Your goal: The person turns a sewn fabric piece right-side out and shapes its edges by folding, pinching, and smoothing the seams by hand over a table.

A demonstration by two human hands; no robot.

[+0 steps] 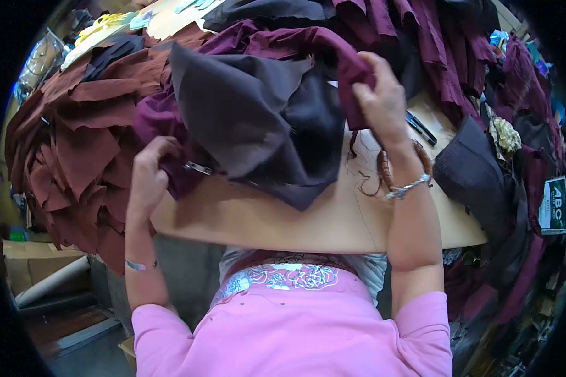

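Left hand (151, 169) clamped on maroon cloth (182, 179), fingers curled inward and partly lost in the folds, I see it working above the left part of the table's front edge. Right hand (383, 94), farther from that edge and toward the right, pinches maroon cloth too, thumb and fingers together. The hands are well apart, and between them a grey cloth (236, 119) spreads over the middle of the table (264, 232), one corner pointing at the front edge. Maroon fabric runs behind it from one hand toward the other; I cannot tell whether it is a single piece. A small metal piece (198, 168) shows just beside the left hand, too small for me to identify.

A bracelet (410, 187) circles the right wrist, a silver band (134, 266) the left forearm. Near the right wrist, dark threads (371, 183) trail on the bare wood and pens (421, 128) lie beyond them.

Brown cloth (82, 160) heaps along the table's left edge and droops over it. Dark cloth (475, 163) hangs over the right edge, and more maroon strips (431, 47) crowd the far right corner. Yellow cloth (107, 25) lies toward the far left corner. Off the table, I make out a box (41, 267) below left, a sign (554, 204) lettered "ABC" at right, and the wearer's pink shirt (289, 333) before the front edge.
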